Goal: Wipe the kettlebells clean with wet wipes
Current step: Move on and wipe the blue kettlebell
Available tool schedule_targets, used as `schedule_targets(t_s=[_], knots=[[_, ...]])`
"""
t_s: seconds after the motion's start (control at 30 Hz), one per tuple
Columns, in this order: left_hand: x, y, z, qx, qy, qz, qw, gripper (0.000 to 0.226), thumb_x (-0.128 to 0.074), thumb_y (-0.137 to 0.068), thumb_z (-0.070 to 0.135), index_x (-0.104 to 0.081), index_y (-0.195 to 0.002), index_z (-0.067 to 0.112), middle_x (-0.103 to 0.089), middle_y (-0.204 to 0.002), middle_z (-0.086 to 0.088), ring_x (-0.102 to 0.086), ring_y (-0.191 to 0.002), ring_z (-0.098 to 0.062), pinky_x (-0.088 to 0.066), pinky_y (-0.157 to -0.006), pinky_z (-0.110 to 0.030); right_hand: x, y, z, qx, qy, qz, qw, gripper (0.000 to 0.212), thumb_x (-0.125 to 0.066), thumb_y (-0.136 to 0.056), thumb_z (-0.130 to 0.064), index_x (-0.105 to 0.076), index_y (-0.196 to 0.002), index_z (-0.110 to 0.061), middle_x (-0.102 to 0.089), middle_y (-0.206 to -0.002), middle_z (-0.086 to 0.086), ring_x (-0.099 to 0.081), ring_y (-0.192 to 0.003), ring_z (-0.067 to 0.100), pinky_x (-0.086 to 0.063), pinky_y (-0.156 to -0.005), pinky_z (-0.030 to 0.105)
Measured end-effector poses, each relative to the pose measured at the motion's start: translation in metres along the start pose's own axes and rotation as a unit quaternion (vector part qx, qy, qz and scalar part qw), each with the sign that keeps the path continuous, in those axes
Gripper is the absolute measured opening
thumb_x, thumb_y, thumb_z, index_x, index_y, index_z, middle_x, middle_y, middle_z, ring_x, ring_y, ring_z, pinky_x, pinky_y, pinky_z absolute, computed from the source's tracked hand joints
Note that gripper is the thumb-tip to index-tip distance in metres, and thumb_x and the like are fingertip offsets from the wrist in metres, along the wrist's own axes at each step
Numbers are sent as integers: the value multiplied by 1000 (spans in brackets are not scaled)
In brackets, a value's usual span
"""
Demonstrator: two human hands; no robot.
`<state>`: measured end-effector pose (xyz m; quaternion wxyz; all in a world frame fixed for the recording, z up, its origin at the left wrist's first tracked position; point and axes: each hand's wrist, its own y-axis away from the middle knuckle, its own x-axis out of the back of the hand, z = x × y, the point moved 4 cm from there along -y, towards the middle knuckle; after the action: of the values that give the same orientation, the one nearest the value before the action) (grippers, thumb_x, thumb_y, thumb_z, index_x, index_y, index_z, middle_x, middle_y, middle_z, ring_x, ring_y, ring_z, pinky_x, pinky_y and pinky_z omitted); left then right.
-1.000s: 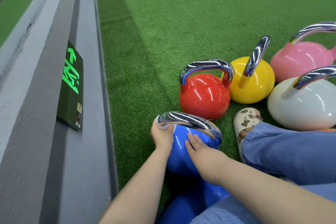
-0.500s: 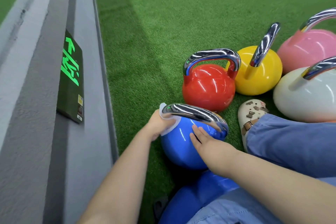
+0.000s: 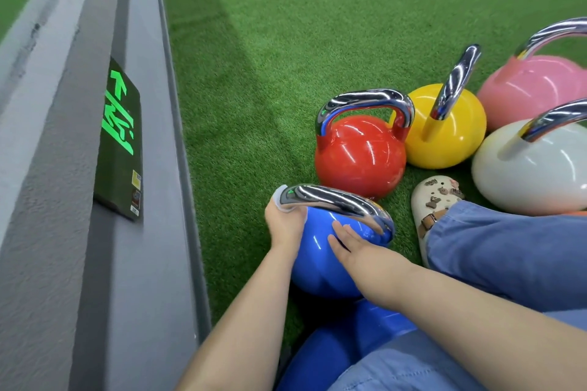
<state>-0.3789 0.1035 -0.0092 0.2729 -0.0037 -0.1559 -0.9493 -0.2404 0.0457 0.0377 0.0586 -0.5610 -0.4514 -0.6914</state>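
Note:
A blue kettlebell (image 3: 317,260) with a chrome handle (image 3: 336,201) stands on the green turf in front of me. My left hand (image 3: 284,225) grips a white wet wipe (image 3: 279,198) against the left end of the handle. My right hand (image 3: 352,246) rests with straight fingers on the blue body just under the handle. Behind stand a red kettlebell (image 3: 360,157), a yellow one (image 3: 444,133), a pink one (image 3: 533,89) and a white one (image 3: 530,165).
A grey wall base (image 3: 152,232) with a lit green exit sign (image 3: 122,136) runs along the left. A second blue kettlebell (image 3: 336,346) sits under my arms. My leg in blue trousers (image 3: 514,251) and a cream clog (image 3: 435,203) lie right of the blue kettlebell.
My left hand with the wipe has slid along the left end of the chrome handle, down and up again. My right hand has stayed on the blue body.

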Motion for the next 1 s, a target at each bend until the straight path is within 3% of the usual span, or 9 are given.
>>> schedule_targets(t_s=[0.17, 0.23, 0.3, 0.4, 0.5, 0.7, 0.87, 0.93, 1.0], knots=[[-1, 0, -2, -52, -46, 85, 994, 19, -61, -79, -4, -60, -95, 7, -62, -83, 3, -55, -79, -11, -38, -62, 1, 0, 0, 2, -1, -24, 3, 1000, 72, -36, -90, 3, 9, -146, 4, 19, -153, 24, 9, -145, 32, -7, -116, 30], [-1, 2, 0, -67, -70, 102, 990, 18, -62, -79, -1, -57, -84, 15, -57, -75, 10, -53, -73, -10, -37, -60, -4, 4, 2, 2, 4, -28, 3, 1000, 70, -35, -91, 2, 9, -146, 4, 19, -153, 24, 9, -145, 32, -7, -115, 29], [2, -1, 2, -80, -83, 47, 992, 19, -64, -75, 1, -53, -75, 17, -54, -69, 8, -48, -65, -6, -38, -61, -14, 4, 2, 1, 8, -32, -1, 999, 70, -35, -92, 2, 9, -146, 4, 19, -153, 23, 9, -145, 32, -10, -114, 28], [9, -9, 15, -54, -177, -141, 973, 23, -64, -63, 15, -44, -73, 14, -47, -59, 4, -36, -53, -9, -34, -50, -22, 1, 0, 3, 1, -45, -8, 999, 71, -35, -92, 2, 9, -147, 1, 20, -154, 20, 6, -145, 30, -19, -112, 28], [10, -7, 40, -33, -280, -319, 905, 30, -57, -70, -2, -32, -69, 15, -38, -41, 13, -27, -38, -5, -22, -38, -15, 5, 2, 4, 5, -56, -15, 998, 70, -36, -93, 0, 9, -147, 1, 20, -154, 20, 4, -146, 29, -22, -110, 30], [2, -2, 73, -74, -395, -426, 811, 35, -58, -64, -10, -37, -63, 17, -39, -46, 10, -32, -40, -8, -23, -39, -13, 19, 9, 5, -9, -87, -35, 996, 75, -39, -92, 3, 8, -149, -5, 23, -154, 15, -16, -143, 27, -27, -104, 32], [-36, 8, 97, -102, -586, -531, 603, 35, -72, -70, 9, -50, -69, 36, -54, -53, 14, -48, -50, -3, -39, -50, -15, 18, 6, 10, -7, -115, -43, 992, 68, -37, -93, -2, -3, -151, -12, 19, -156, 9, -24, -140, 27, -28, -105, 30], [-47, 13, 97, -8, -597, -568, 566, 28, -71, -76, 7, -55, -74, 30, -61, -55, 13, -57, -51, -4, -48, -58, -22, 17, 5, 16, 14, -165, -86, 982, 60, -39, -94, -8, -18, -150, -18, 7, -159, 6, -24, -141, 26, -25, -111, 31], [-55, 22, 99, 44, -608, -592, 526, 12, -73, -77, 17, -61, -76, 17, -64, -62, 4, -59, -57, -10, -53, -64, -30, 19, 14, 29, 35, -267, -166, 948, 49, -46, -95, -15, -36, -144, -21, -26, -154, 6, -38, -134, 23, -32, -110, 33]])
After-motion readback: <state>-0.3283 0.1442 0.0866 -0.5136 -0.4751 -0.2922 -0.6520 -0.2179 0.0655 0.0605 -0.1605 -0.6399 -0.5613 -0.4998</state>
